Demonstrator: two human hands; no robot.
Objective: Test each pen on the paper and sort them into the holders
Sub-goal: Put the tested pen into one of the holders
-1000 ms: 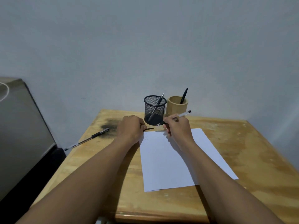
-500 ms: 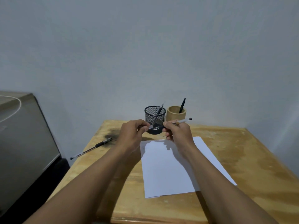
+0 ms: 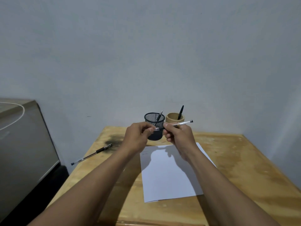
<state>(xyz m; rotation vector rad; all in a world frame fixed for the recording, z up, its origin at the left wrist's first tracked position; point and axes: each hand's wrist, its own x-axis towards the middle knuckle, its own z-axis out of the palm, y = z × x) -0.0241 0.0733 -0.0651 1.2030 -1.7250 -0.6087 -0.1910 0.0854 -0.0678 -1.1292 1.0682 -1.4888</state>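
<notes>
Both hands hold one clear pen (image 3: 180, 123) level in the air above the far end of the white paper (image 3: 169, 175). My right hand (image 3: 177, 136) grips its barrel. My left hand (image 3: 138, 136) pinches its tip end, where a cap sits; the fingers hide the join. Behind the hands stand a black mesh holder (image 3: 154, 121) with one pen in it and a bamboo holder (image 3: 173, 118) with a black pen. Another pen (image 3: 92, 154) lies on the table's left edge.
The wooden table (image 3: 236, 168) has a dark smudge (image 3: 114, 139) near its far left corner. A grey cabinet (image 3: 21, 136) stands to the left, and a plain wall rises close behind the holders.
Both hands have risen from the paper's far edge into the air. The left hand, apart from the pen a second ago, has closed onto its tip end.
</notes>
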